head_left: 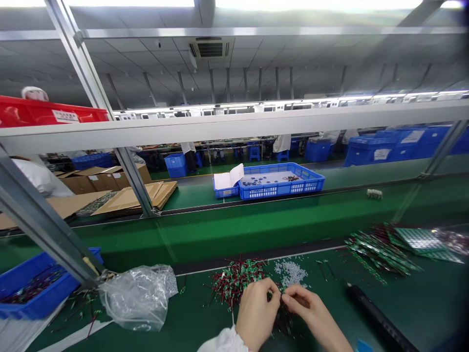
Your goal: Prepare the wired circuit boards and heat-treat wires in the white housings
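My left hand (258,309) and my right hand (315,313) meet over the green bench top, their thumbs and forefingers pinched close together. Whatever sits between the fingertips is dark and too small to name. Just behind my left hand lies a heap of small green boards with dark red wires (240,281). A scatter of tiny pale grey-white parts (291,272) is spread behind the fingertips. More dark wired pieces (283,320) show beneath the hands, partly hidden by them. To the right rests a black pen-shaped tool with a metal tip (379,315).
Green board strips (381,252) lie at the right. A clear plastic bag (137,298) and a blue bin (47,296) are at the left, beside a metal post (47,244). Beyond the green conveyor belt (234,222) stands a blue crate (282,190). A white shelf beam (234,124) crosses ahead.
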{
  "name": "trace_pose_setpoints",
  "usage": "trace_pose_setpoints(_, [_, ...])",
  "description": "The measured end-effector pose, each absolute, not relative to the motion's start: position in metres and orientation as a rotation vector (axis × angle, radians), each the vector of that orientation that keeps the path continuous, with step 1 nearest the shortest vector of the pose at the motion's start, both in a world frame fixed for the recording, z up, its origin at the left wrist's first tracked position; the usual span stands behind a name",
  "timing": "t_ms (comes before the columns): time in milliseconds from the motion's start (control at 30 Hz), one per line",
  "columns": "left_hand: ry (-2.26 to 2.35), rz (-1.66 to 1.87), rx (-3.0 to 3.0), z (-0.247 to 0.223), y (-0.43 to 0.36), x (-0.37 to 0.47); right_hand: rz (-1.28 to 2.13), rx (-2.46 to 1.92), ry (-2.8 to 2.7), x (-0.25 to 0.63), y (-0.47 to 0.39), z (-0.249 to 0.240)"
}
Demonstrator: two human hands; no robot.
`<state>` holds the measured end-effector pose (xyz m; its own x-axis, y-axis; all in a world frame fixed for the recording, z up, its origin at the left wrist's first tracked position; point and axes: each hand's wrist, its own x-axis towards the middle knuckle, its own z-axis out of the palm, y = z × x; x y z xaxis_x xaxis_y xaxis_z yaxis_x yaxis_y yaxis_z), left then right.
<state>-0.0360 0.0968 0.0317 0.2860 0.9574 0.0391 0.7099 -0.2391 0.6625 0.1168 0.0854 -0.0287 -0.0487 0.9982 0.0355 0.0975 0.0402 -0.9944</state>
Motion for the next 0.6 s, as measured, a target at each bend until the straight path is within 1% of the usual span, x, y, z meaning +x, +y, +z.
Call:
trace_pose_setpoints(167, [1.602, 0.542, 2.043, 0.031, 0.097, -0.034, 1.081, -1.316, -1.388, 0.113, 0.085, -0.035])
trace_pose_setpoints(333, [1.650, 0.485, 2.141, 0.028, 0.095, -0.031, 0.983, -1.414, -1.565, 0.110, 0.079, -0.027])
trace_pose_setpoints(467, [1.674, 0.441, 2.162, 0.026, 0.094, -0.031, 0.907, -1.477, -1.554, 0.107, 0.077, -0.025])
trace_pose_setpoints(600, [1.668, 0.424, 2.177, 0.027, 0.095, -0.032, 0.922, -1.439, -1.555, 0.106, 0.078, -0.028])
